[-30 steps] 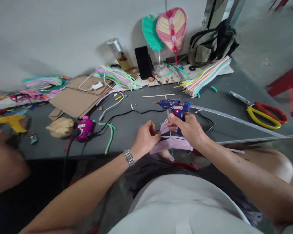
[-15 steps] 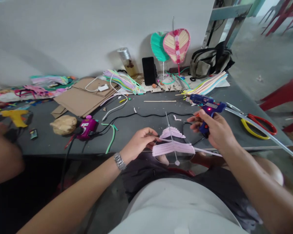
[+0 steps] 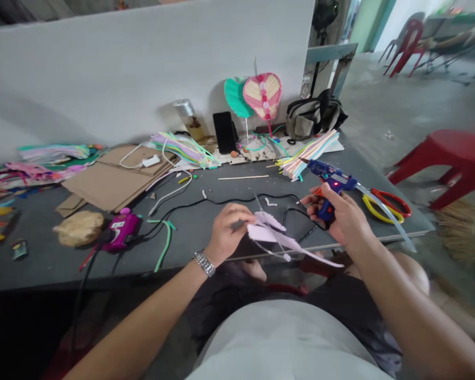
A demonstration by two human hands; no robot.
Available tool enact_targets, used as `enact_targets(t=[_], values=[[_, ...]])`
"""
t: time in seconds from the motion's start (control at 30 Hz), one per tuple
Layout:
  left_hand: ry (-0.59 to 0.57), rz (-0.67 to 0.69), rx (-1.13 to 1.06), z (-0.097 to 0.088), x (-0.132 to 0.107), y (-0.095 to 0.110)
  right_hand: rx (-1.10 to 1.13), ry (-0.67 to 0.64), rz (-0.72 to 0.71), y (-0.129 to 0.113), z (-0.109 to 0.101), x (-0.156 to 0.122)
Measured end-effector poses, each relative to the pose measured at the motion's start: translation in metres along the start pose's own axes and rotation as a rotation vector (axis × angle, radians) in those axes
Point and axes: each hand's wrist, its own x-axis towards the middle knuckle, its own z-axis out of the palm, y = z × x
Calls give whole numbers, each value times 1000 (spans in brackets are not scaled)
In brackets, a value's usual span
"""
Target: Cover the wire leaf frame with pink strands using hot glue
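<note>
My left hand (image 3: 230, 228) pinches a half-made fan of pale pink strips on a thin clear frame (image 3: 271, 236), held tilted just above the near edge of the dark grey table (image 3: 206, 232). My right hand (image 3: 338, 216) grips a blue glue gun (image 3: 332, 182) with a red light on and a clear glue stick trailing behind it. The gun sits to the right of the pink piece, nozzle pointing left and away from it. A black cord (image 3: 221, 201) runs across the table behind my hands.
A purple glue gun (image 3: 119, 232) and a tan lump (image 3: 77, 228) lie at left, cardboard sheets (image 3: 114, 179) behind them. Bundles of coloured straws (image 3: 306, 153), red-and-yellow scissors (image 3: 386, 203), a phone, a bottle, finished fans (image 3: 261, 95) and a bag line the back. A red stool (image 3: 447, 158) stands right.
My right hand has drawn the blue glue gun away to the right of the pink piece. My left hand has tilted the piece. The view has lifted and shifted right.
</note>
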Motion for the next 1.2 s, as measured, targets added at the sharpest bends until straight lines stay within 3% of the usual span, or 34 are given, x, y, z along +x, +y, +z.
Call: enact_targets(t=[0.1,0.27,0.4,0.53,0.67,0.9,1.1,1.17,1.2], values=[[85,-26,-72,-13,20,16,23,88,-179,-20,-10,-3],[319,-243,-313,-27,38,28,10,242,-452,-35,-22,-11],[419,-443,-580,-27,28,19,-63,198,-400,-23,-20,-8],[519,-559,-740,-21,5,10,-76,150,-175,-10,-15,7],[504,-600,-825,-17,-13,5,-212,135,46,-2,-23,23],[483,-622,-941,-7,-23,10,-431,258,23,11,-57,28],[494,-640,-974,5,-32,15,-683,409,-75,16,-80,17],[497,-647,-989,10,-35,19,-851,461,-246,15,-77,5],[497,-646,-993,12,-36,21,-973,464,-397,16,-72,-4]])
